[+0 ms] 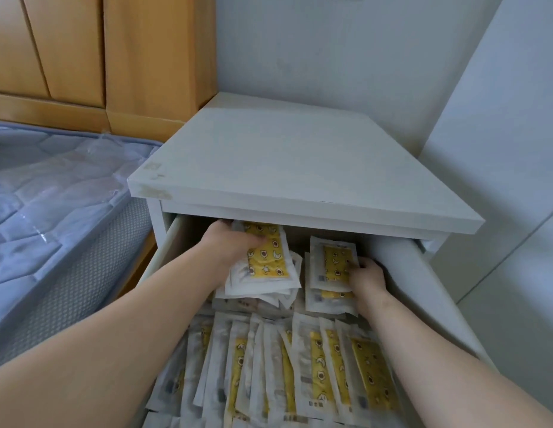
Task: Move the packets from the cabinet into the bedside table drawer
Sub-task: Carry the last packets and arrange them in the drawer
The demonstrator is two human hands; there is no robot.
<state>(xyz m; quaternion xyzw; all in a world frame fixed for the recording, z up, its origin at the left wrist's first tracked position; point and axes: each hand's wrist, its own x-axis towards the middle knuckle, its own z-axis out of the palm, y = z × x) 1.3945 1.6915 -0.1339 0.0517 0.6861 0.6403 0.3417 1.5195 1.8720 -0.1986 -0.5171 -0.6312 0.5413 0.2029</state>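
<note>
With left hand [230, 242] gripping the tilted packet stack [267, 261] at the back left of the open drawer [423, 291] and right hand [366, 278] pinching the neighbouring stack [330, 264] at back right, ease both down flat, squared side by side behind the front packets [303, 372], then let go gently.

Nothing here you can read.
You'll find small dark print and barcode strips [316, 403] on the white margins of the packets [370, 372], but all of it is too blurred to make out. Their yellow panels carry only little cartoon figures.
</note>
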